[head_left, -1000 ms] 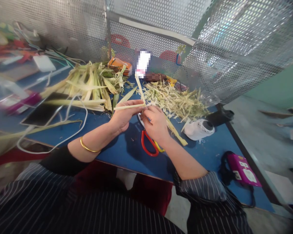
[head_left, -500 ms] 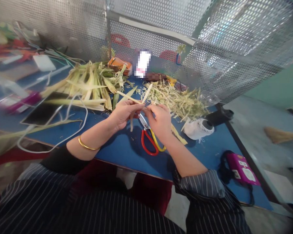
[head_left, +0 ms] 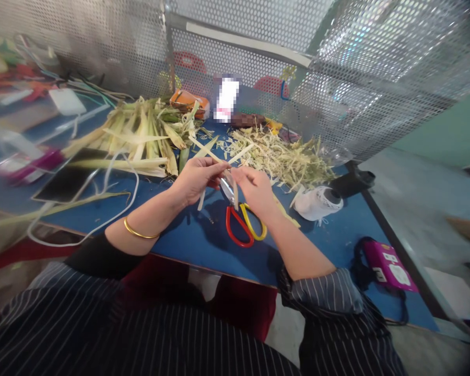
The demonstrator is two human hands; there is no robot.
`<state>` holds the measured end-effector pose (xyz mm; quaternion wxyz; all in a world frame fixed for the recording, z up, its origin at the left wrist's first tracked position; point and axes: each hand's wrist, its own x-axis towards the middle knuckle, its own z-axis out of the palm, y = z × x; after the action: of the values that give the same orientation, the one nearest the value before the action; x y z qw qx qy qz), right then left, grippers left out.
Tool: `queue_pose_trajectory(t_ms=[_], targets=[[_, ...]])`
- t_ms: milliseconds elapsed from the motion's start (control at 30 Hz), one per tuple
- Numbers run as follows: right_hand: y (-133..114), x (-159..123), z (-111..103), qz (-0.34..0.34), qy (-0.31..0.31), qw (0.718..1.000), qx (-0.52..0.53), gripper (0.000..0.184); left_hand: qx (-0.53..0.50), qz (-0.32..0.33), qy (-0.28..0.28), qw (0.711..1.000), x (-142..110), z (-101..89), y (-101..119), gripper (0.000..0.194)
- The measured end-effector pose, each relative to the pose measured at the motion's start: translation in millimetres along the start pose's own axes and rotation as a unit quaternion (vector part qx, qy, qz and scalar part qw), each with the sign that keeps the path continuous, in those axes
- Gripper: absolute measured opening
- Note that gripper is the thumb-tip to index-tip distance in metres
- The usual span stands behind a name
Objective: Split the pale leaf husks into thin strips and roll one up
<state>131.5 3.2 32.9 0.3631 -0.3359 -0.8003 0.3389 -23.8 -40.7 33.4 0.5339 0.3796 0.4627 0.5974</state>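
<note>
Close together above the blue table, my left hand [head_left: 196, 178] and my right hand [head_left: 255, 192] pinch pale plant strips [head_left: 241, 155] that look like corn husk. The strips cross at my left fingertips, with ends sticking out to the upper left and upper right. Another end hangs below my left fingers, and one dangles from my right fingers. Under the hands lie scissors [head_left: 239, 241] with one red and one yellow handle loop, their blades partly hidden by the strips.
Behind my left hand lies a bundle of long husk leaves [head_left: 137, 137], and right of it a heap of shredded strips [head_left: 282, 159]. A white thread cone [head_left: 315, 204], a purple box [head_left: 389, 266], a dark tablet [head_left: 68, 183] and a white cable [head_left: 135, 196] surround the work. Perforated metal panels [head_left: 235, 57] stand behind.
The strip end that pointed steeply up now leans right. One strip end now hangs by my right fingers, over the scissor blades. My right hand has shifted slightly down, exposing more of the yellow handle.
</note>
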Motion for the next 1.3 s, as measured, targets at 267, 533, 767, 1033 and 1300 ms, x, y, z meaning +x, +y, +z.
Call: queue_pose_trajectory(t_ms=[267, 533, 767, 1033, 1300], targets=[[12, 7, 7, 0.144, 0.079, 0.944, 0.286, 0.023, 0.062, -0.025, -0.055, 0.996, -5, 5.0, -3, 0.033], [10, 2, 12, 0.097, 0.149, 0.974, 0.138, 0.026, 0.164, -0.021, -0.075, 0.983, -6, 8.4, -3, 0.025], [9, 0, 21, 0.151, 0.16, 0.951, 0.215, 0.026, 0.164, -0.011, -0.113, 0.98, 0, -0.3, -8, 0.025], [25, 12, -1, 0.108, 0.114, 0.978, 0.141, 0.035, 0.123, -0.047, -0.097, 0.987, -3, 1.0, -6, 0.024], [7, 9, -13, -0.096, 0.085, 0.988, -0.088, 0.017, 0.161, -0.048, -0.099, 0.981, -7, 7.5, -3, 0.02]])
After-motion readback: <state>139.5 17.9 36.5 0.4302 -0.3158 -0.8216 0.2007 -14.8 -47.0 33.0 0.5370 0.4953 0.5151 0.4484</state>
